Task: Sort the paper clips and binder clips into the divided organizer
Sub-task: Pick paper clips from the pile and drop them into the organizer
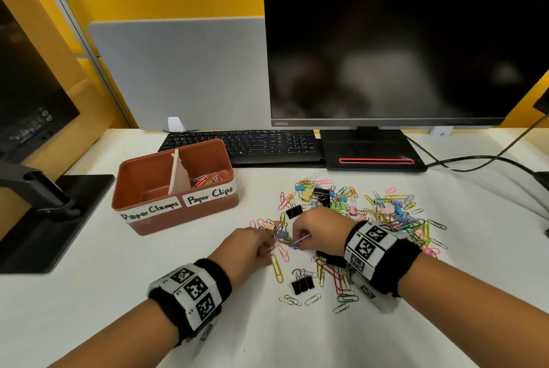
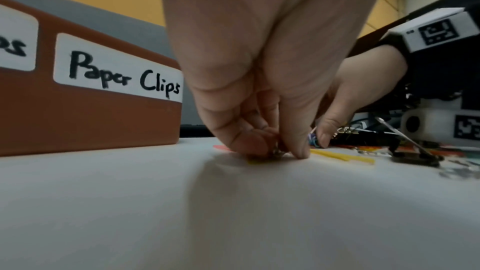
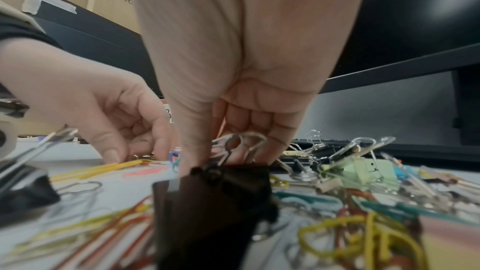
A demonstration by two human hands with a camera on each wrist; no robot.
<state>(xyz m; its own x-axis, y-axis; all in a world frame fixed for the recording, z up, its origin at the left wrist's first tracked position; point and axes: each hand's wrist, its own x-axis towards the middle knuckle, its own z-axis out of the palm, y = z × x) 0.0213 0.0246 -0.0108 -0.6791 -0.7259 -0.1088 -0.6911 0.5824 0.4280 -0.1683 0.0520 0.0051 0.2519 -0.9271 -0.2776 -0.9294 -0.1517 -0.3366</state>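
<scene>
A brown divided organizer [image 1: 139, 189] stands at the left of the white table, labelled "Paper Clamps" on the left and "Paper Clips" [image 2: 122, 75] on the right. Several paper clips [image 1: 208, 179] lie in its right compartment. A loose pile of coloured paper clips and binder clips [image 1: 356, 213] covers the middle of the table. My left hand [image 1: 271, 245] pinches a small clip [image 2: 278, 151] against the table at the pile's near-left edge. Close beside it, my right hand [image 1: 297, 238] pinches a purple paper clip [image 1: 295, 244]. A black binder clip [image 3: 215, 202] lies under the right wrist and hides the fingertips.
A black keyboard [image 1: 243, 144] and the base [image 1: 371, 150] of the monitor [image 1: 401, 40] sit behind the pile. Cables [image 1: 475, 159] run at the right. A second monitor's stand [image 1: 44, 213] stands left of the organizer. Black binder clips [image 1: 301, 283] lie near my wrists.
</scene>
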